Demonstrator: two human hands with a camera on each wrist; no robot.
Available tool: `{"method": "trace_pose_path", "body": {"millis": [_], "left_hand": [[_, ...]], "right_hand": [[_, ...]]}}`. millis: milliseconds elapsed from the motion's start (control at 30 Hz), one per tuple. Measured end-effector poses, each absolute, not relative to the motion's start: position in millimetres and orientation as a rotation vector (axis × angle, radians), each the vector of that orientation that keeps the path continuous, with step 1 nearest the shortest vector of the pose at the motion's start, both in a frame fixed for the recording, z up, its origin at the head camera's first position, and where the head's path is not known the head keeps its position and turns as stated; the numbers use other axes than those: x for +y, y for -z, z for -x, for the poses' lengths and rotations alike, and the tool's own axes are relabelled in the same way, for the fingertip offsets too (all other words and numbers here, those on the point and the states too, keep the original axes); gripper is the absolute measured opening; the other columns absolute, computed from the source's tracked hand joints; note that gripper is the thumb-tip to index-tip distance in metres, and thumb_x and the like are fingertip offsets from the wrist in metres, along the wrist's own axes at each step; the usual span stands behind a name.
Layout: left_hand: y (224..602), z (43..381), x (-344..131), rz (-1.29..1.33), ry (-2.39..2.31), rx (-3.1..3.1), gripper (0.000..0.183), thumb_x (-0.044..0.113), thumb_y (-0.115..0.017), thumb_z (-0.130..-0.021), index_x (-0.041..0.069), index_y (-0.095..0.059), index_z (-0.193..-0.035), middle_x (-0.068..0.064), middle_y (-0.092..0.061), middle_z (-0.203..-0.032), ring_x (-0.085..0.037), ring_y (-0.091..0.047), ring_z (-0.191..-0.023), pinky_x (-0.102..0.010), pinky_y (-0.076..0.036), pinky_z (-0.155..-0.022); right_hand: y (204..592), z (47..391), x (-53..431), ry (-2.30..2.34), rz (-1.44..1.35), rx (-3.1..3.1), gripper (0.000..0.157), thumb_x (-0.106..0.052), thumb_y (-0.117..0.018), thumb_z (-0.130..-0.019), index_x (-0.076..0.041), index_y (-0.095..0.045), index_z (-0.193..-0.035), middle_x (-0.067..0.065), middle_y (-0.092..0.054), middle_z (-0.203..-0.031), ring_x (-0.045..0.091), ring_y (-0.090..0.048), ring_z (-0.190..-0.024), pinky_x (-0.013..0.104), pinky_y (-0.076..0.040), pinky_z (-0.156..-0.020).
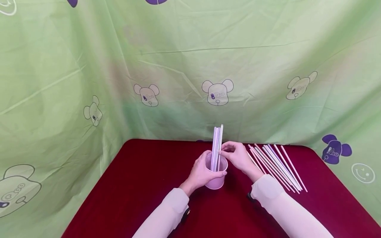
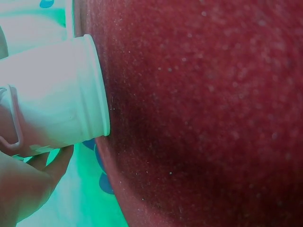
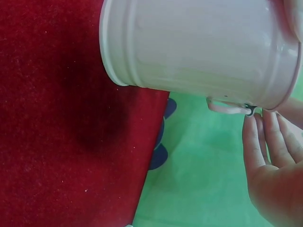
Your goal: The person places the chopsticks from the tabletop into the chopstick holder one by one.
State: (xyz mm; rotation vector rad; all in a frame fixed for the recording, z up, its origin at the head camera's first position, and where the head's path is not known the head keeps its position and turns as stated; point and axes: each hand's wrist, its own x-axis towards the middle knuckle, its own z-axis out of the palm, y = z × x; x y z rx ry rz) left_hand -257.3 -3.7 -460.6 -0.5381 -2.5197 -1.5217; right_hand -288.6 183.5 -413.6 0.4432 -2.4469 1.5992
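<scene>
A small pink bucket (image 1: 215,183) stands upright on the table, with several thin pale sticks (image 1: 214,145) rising from its mouth. My left hand (image 1: 200,172) grips the bucket near its rim, thumb across the near side. On the right, my right hand (image 1: 239,159) pinches a whitish stick (image 1: 221,138) whose lower end is inside the bucket. The right wrist view shows a small side handle (image 3: 229,106) on the bucket, close to the right fingertips; the sticks are out of sight there. Both wrist views show the bucket's base near the cloth.
A loose row of several pastel sticks (image 1: 294,169) lies on the dark red tablecloth (image 1: 134,185), right of the bucket and partly behind the right hand. A green curtain (image 1: 178,66) with bear prints hangs around the table's back and sides.
</scene>
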Motion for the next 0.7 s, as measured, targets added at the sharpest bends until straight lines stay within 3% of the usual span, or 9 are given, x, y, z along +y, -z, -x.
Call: {"method": "trace_pose_path", "body": {"millis": [700], "left_hand": [[462,258,-3,0.521,1.501,-2.545,0.089,0.053,-0.091,-0.067,0.021,-0.05,-0.14,0.001,-0.062,-0.127,-0.014,-0.06,-0.112,-0.037,-0.051,-0.095]], "right_hand": [[422,286,187,-1.566,-0.485,-2.526,0.018,-0.01,-0.08,-0.088,0.002,-0.075,-0.1,0.013,-0.075,-0.095,0.019,-0.066,-0.089,0.024,-0.051,-0.079]]}}
